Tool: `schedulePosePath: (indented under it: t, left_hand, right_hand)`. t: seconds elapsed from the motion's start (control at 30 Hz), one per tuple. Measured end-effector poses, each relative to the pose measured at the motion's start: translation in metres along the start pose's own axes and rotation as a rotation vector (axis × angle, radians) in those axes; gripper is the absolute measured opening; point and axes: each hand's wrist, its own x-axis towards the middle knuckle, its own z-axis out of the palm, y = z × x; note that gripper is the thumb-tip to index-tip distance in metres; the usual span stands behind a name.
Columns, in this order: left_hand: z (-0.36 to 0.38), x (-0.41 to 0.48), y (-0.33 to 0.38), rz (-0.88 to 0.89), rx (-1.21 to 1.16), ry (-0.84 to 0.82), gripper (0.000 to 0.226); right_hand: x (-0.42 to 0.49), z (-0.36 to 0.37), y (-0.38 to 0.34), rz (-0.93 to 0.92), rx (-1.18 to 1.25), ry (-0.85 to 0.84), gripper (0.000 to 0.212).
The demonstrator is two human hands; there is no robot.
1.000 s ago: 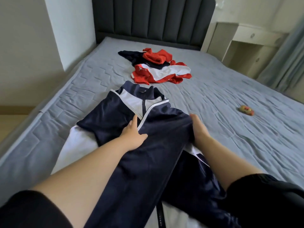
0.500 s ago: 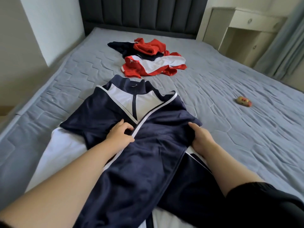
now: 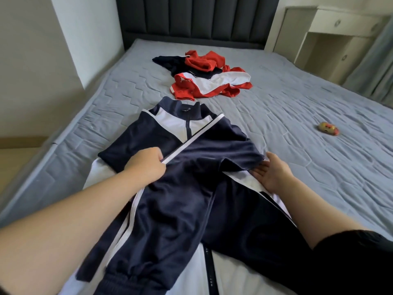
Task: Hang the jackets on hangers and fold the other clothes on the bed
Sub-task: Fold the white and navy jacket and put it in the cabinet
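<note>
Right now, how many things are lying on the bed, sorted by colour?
Navy and white: 1, the navy jacket, spread out under both hands.
Red, white and navy: 1, the pile of clothes near the headboard; how many garments are in it cannot be told.
Yellow and red: 1, the small toy off to the right.
Total: 3
</note>
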Motion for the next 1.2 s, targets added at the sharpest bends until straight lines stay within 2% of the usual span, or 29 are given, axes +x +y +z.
schedulePosePath:
  t: [0.03, 0.17, 0.23, 0.33, 0.4, 0.53, 0.73, 0.8, 0.87, 0.97, 1.03, 1.1, 1.2]
  left_hand:
    - [0.001, -0.003, 0.008, 0.051, 0.008, 0.031, 0.011]
    - [0.018, -0.003, 0.048, 0.312, 0.043, 0.166, 0.047]
    - [0.025, 0.004, 0.068, 0.383, -0.060, 0.190, 0.049]
    - [0.028, 0.018, 0.097, 0.398, -0.205, 0.205, 0.047]
    - [0.028, 0.029, 0.118, 0.359, -0.294, 0.216, 0.049]
    - [0.024, 0.063, 0.157, 0.126, -0.462, 0.148, 0.043]
    - [0.025, 0.104, 0.191, -0.031, -0.265, 0.004, 0.037]
    - [0.027, 0.118, 0.188, -0.114, -0.230, 0.019, 0.044]
    - [0.028, 0.131, 0.176, -0.179, -0.282, 0.030, 0.054]
    - [0.044, 0.140, 0.154, -0.215, -0.420, 0.080, 0.056]
    - [0.056, 0.140, 0.148, -0.187, -0.395, 0.118, 0.042]
    - [0.062, 0.134, 0.149, -0.077, -0.300, 0.203, 0.029]
    - [0.059, 0.118, 0.153, 0.295, -0.078, 0.454, 0.029]
  right_hand:
    - [-0.002, 0.001, -0.002, 0.014, -0.012, 0.008, 0.037]
    - [0.003, 0.004, -0.008, 0.001, -0.046, 0.069, 0.032]
    - [0.006, 0.006, -0.006, 0.003, -0.046, 0.100, 0.028]
    - [0.011, 0.006, -0.003, 0.042, 0.008, 0.108, 0.026]
    - [0.017, 0.005, -0.002, 0.064, 0.022, 0.109, 0.022]
    - [0.027, -0.001, -0.002, 0.169, -0.016, 0.057, 0.009]
    - [0.033, -0.014, -0.004, 0.262, 0.073, -0.028, 0.008]
    - [0.038, -0.012, 0.000, 0.238, 0.112, 0.025, 0.004]
    - [0.045, -0.008, 0.009, 0.177, 0.153, 0.152, 0.008]
    - [0.052, -0.002, 0.025, -0.028, -0.082, 0.346, 0.024]
    - [0.054, -0.001, 0.032, -0.112, -0.204, 0.372, 0.028]
    - [0.050, 0.001, 0.032, -0.138, -0.218, 0.404, 0.030]
    - [0.048, 0.002, 0.031, -0.169, -0.186, 0.429, 0.020]
